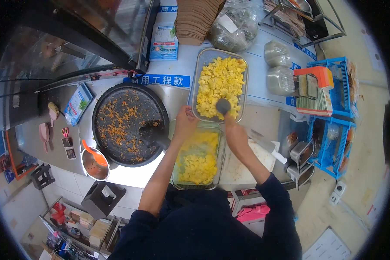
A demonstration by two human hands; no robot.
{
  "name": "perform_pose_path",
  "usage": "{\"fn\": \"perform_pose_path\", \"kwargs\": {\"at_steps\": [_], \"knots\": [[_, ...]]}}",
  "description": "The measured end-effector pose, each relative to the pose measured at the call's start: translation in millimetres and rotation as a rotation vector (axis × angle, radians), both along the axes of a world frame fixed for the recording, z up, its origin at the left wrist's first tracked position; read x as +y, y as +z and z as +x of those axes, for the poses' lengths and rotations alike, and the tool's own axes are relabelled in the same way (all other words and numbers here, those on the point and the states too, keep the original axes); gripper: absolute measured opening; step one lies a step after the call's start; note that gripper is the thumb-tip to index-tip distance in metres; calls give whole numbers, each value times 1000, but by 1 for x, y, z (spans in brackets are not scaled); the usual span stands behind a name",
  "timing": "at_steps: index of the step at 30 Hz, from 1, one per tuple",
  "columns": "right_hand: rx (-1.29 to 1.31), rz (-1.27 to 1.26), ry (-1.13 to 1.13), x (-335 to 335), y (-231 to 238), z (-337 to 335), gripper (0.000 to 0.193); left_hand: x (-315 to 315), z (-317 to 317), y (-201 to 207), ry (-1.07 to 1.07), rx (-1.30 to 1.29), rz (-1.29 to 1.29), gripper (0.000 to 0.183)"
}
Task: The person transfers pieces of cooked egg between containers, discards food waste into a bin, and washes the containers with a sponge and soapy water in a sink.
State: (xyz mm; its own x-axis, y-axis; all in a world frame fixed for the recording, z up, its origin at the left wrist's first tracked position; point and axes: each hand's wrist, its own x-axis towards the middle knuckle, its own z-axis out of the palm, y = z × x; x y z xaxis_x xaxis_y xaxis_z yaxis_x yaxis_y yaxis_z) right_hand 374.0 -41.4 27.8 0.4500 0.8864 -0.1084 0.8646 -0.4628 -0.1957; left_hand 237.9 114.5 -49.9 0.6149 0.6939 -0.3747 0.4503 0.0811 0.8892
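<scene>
Scrambled egg in yellow chunks (221, 82) fills the far tray (200, 60), a rectangular container with rounded corners. My left hand (186, 123) has its fingers closed at that tray's near left corner. The handle of a dark round-headed spoon (222, 106) is in my right hand (235, 132), its head resting on the egg at the tray's near end. Directly nearer to me stands a second tray (223, 160), greenish and partly blurred. More yellow egg (198, 169) lies in it, below and between my forearms.
A large dark round pan (130, 123) with orange-brown crumbs stands left, a dark scoop (154, 133) in it. Nearby is a steel bowl (95, 164) with an orange spatula (99, 158). At right, a knife (268, 147) lies over a cutting board (251, 164), near blue baskets (331, 143).
</scene>
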Motion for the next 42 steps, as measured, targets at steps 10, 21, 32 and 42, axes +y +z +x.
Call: {"fn": "perform_pose_path", "kwargs": {"at_steps": [10, 21, 32, 42], "knots": [[299, -115, -25, 13, 12, 7, 25, -1, 0, 4, 19, 0, 10, 49], [85, -40, -174, 61, -34, 43, 20, -4, 8, -6, 16, -13, 17, 49], [26, -177, 10, 45, -22, 5, 21, -3, 4, 10, -52, -18, 86, 50], [-71, 72, -211, 89, 7, 73, 19, 11, 0, 6, -79, 33, 75, 55]]}}
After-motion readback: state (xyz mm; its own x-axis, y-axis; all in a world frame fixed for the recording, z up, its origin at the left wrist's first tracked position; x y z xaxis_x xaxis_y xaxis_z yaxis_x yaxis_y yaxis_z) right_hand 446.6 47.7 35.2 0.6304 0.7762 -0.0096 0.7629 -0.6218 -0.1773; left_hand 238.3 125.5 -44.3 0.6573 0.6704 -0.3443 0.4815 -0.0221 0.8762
